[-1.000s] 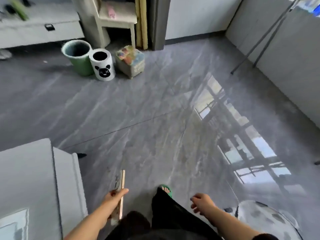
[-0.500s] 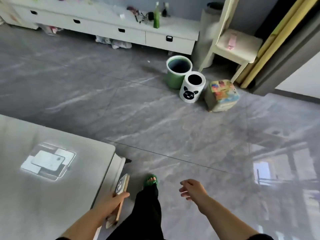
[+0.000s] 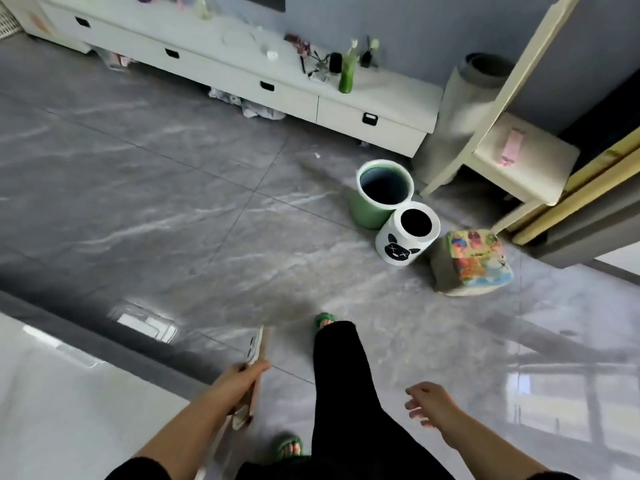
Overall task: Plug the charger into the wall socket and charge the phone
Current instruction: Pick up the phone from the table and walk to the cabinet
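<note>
My left hand [image 3: 239,379] grips a phone [image 3: 257,346] by its lower half; the phone is seen edge-on, pale with a tan edge, and points forward over the floor. A pale strip hangs below the hand; I cannot tell if it is a cable. My right hand [image 3: 429,401] hangs free at lower right with loosely curled fingers and holds nothing. A small white block [image 3: 272,55], possibly a charger, lies on the long white cabinet [image 3: 377,98] at the far wall. No wall socket shows.
A grey-white table [image 3: 62,410] fills the lower left. On the grey tiled floor stand a green bin [image 3: 379,194], a white bin with a black face print [image 3: 407,239] and a colourful cube stool [image 3: 472,265]. A cream chair [image 3: 519,157] stands at right. My legs and green slippers are below.
The view has swung left and forward: the cabinet is closer and the bins have shifted right. The table has slid to the lower left. My left hand still holds the phone.
</note>
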`<state>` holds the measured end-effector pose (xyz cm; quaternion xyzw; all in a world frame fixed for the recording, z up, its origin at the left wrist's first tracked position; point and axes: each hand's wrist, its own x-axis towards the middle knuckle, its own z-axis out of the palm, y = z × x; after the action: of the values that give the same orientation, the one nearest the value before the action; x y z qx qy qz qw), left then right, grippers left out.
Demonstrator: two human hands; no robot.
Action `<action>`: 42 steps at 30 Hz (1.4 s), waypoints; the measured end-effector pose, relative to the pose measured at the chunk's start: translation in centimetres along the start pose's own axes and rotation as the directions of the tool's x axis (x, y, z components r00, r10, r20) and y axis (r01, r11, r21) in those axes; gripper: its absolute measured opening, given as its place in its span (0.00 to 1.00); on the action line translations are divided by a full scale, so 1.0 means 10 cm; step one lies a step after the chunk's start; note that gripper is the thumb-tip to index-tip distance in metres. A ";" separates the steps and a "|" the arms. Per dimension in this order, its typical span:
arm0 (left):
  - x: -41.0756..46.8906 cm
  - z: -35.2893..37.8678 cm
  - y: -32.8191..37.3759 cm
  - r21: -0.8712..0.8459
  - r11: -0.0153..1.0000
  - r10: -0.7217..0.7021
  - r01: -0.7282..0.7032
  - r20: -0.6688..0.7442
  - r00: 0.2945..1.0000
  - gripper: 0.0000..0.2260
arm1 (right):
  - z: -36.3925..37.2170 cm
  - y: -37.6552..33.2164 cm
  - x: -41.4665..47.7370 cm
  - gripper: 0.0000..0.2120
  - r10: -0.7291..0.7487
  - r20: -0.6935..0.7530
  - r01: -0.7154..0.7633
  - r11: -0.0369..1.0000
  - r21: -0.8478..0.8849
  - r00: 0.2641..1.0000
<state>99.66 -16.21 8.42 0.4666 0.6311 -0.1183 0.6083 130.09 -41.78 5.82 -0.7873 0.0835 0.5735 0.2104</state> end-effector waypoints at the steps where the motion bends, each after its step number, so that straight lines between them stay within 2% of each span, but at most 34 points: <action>1: 0.09 -0.03 0.20 -0.033 0.999 -0.003 0.004 0.003 1.000 0.21 | -0.07 -0.24 0.14 0.08 -0.005 0.012 0.005 0.999 -0.034 1.000; 5: 0.36 -0.21 0.81 -0.171 0.984 -0.054 0.048 -0.027 0.998 0.19 | -0.13 -1.39 0.50 0.07 -0.024 0.083 0.042 0.976 -0.212 0.996; 9: 0.58 -0.49 1.23 -0.335 0.940 -0.097 0.066 -0.076 0.992 0.15 | 0.23 -2.69 0.51 0.06 -0.163 0.167 0.215 0.903 -0.372 0.972; 13: 0.82 -0.92 1.52 -0.408 0.901 -0.200 0.144 -0.098 0.975 0.17 | 0.78 -4.00 0.48 0.07 -0.311 0.250 0.391 0.827 -0.404 0.917; 18: 1.28 -1.56 1.90 -0.471 0.858 -0.275 0.206 -0.083 0.958 0.19 | 1.46 -5.41 0.54 0.07 -0.388 0.296 0.480 0.790 -0.381 0.873; 23: 1.82 -2.25 2.49 -0.487 0.848 -0.285 0.210 -0.085 0.955 0.20 | 1.83 -6.30 0.68 0.08 -0.366 0.290 0.460 0.785 -0.415 0.884; 26: 2.09 -2.67 2.95 -0.485 0.847 -0.284 0.218 -0.066 0.957 0.22 | 1.86 -6.65 0.78 0.08 -0.341 0.251 0.421 0.783 -0.459 0.906; 29: 2.36 -3.05 3.49 -0.481 0.858 -0.241 0.180 -0.068 0.968 0.20 | 1.81 -7.01 0.95 0.07 -0.312 0.206 0.374 0.793 -0.480 0.927; 36: 3.13 -3.85 4.84 -0.495 0.863 -0.143 0.099 -0.050 0.988 0.15 | 1.69 -8.16 1.63 0.07 -0.200 0.091 0.220 0.881 -0.420 0.976; 39: 3.46 -4.16 5.35 -0.528 0.843 -0.161 0.099 -0.072 0.984 0.15 | 1.77 -8.83 1.85 0.09 -0.186 0.079 0.202 0.873 -0.445 0.979; 42: 3.74 -4.49 5.76 -0.574 0.808 -0.221 0.135 -0.082 0.972 0.17 | 2.05 -9.61 1.95 0.10 -0.184 0.140 0.229 0.838 -0.496 0.973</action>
<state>118.94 63.52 10.10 0.2117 0.7212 0.0511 0.6576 154.53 55.36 4.97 -0.7934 -0.1652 0.5828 0.0594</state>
